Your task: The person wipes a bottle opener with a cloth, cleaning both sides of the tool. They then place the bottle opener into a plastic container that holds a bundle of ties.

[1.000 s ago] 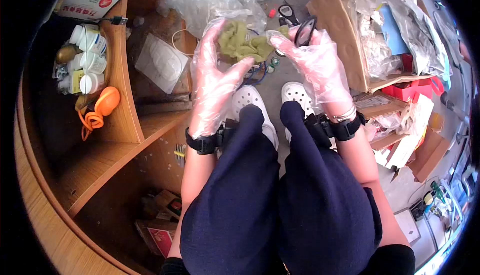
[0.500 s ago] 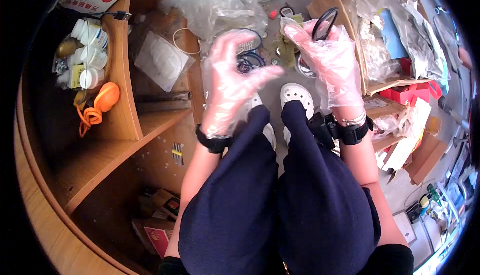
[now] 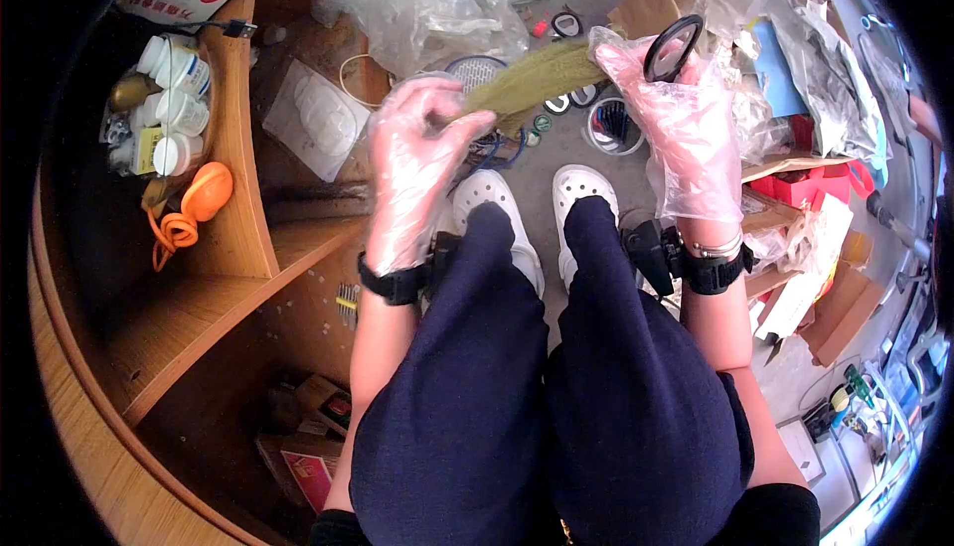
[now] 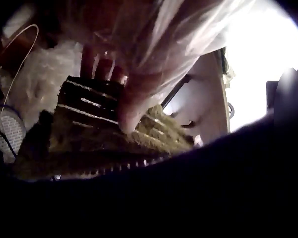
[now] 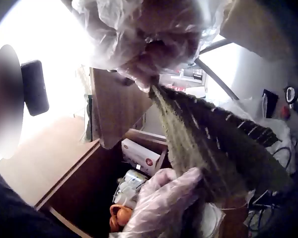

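Observation:
An olive-green cloth [image 3: 542, 79] with pale stripes is stretched between both hands, which wear clear plastic gloves. My left hand [image 3: 412, 154] pinches its left end between thumb and fingers; the left wrist view shows the thumb over the striped cloth [image 4: 89, 116]. My right hand [image 3: 686, 119] grips the other end in its fingertips. A black-rimmed oval piece [image 3: 651, 61] also sits in the right hand, standing up between its fingers. In the right wrist view the cloth [image 5: 203, 134] hangs spread below the right fingers.
Similar black ovals [image 3: 566, 25] and a round container [image 3: 614, 127] lie on the floor beyond the white shoes [image 3: 497, 213]. A wooden cabinet [image 3: 224, 308] with white bottles [image 3: 182, 109] and an orange bulb [image 3: 211, 191] stands left. A cardboard box [image 3: 646, 14] of plastic bags is right.
The left hand let go of the bunched cloth, opened, then took hold of it again. The cloth is now spread out sideways. The right hand has moved right with the black oval.

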A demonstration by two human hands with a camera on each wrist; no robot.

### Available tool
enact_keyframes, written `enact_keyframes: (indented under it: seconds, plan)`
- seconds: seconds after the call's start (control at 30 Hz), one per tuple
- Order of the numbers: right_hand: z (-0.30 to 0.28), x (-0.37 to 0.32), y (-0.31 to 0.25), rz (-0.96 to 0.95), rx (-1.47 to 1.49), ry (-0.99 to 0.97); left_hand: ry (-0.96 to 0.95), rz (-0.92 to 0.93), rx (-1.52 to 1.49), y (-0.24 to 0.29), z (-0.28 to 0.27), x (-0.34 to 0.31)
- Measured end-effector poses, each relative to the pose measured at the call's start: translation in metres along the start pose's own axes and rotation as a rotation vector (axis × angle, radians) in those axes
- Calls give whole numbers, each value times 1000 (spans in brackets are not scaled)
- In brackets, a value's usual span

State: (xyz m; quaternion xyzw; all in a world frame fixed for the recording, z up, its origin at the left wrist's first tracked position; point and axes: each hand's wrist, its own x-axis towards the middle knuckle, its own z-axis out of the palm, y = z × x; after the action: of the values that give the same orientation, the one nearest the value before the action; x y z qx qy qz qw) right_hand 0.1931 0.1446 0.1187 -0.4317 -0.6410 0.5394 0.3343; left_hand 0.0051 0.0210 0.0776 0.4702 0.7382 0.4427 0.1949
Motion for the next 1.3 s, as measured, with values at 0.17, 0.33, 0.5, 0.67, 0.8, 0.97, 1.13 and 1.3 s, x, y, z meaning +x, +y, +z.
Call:
enact_keyframes:
  seconds: [0.17,0.33,0.5,0.67,0.8,0.97,1.13,1.3]
  plan:
    - [5,1,4,38,104,30,-148,-383,-647,4,-23,-5]
    - [13,9,-16,76,160,-128,-287,-655,-1341,-49,18,2]
    - [30,12,-39,138,-29,-160,-709,-753,-1471,-31,32,2]
    - [37,31,-22,-113,-117,-386,-723,-663,-1702,-50,36,-13]
    - [46,27,-8,-245,-150,-351,-465,-594,-1471,-39,35,-12]
    - [41,16,4,30,-23,-520,-182,-448,-1115,-45,23,-22]
    - [65,-5,33,-315,-263,-281,-21,-515,-1293,-1,25,-23]
    - [67,-8,20,-445,-347,-303,13,-73,-286,3,28,-20]
